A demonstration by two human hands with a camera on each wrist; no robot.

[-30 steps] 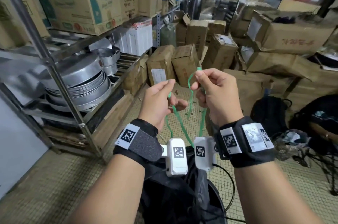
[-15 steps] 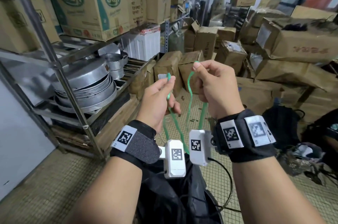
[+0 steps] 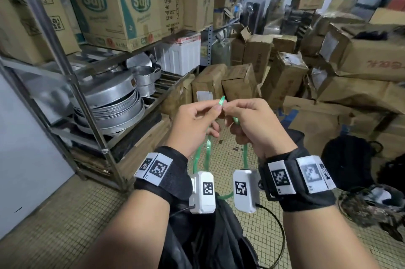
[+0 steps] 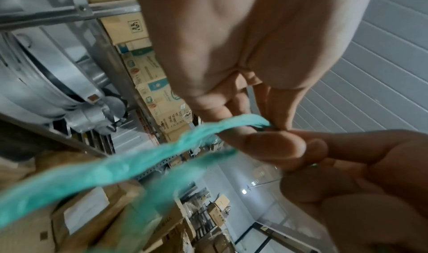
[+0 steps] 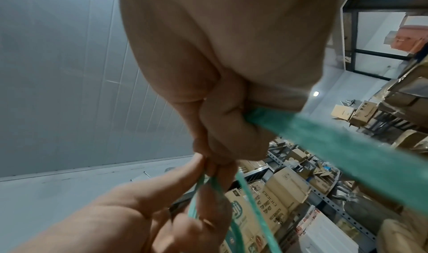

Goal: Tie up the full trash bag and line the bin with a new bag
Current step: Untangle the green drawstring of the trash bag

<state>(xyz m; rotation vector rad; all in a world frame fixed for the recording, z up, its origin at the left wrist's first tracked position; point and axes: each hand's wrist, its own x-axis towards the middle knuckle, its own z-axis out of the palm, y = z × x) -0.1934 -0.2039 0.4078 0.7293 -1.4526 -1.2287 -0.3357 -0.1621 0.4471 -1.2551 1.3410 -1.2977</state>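
Observation:
A black trash bag [image 3: 210, 235] hangs low in front of me, gathered at its top, with a green drawstring [image 3: 208, 148] rising from it in several strands. My left hand [image 3: 215, 109] pinches the drawstring's tip between thumb and forefinger at chest height. My right hand [image 3: 229, 113] meets it fingertip to fingertip and grips another strand of the green drawstring [image 5: 324, 138] in its curled fingers. From the left wrist view the green drawstring [image 4: 139, 161] runs blurred from the pinch toward the camera. The bin is not in view.
A metal shelf rack [image 3: 72, 84] stands at the left with stacked metal pans [image 3: 109, 104] and cardboard boxes [image 3: 118, 7]. More cardboard boxes [image 3: 361, 84] are piled ahead and right. A black backpack [image 3: 346, 159] and camouflage cloth [image 3: 372, 207] lie on the tiled floor [image 3: 54, 225].
My two hands have come together, fingertips now touching at the drawstring's tip where before each held a separate strand a little apart. The hands also sit slightly higher.

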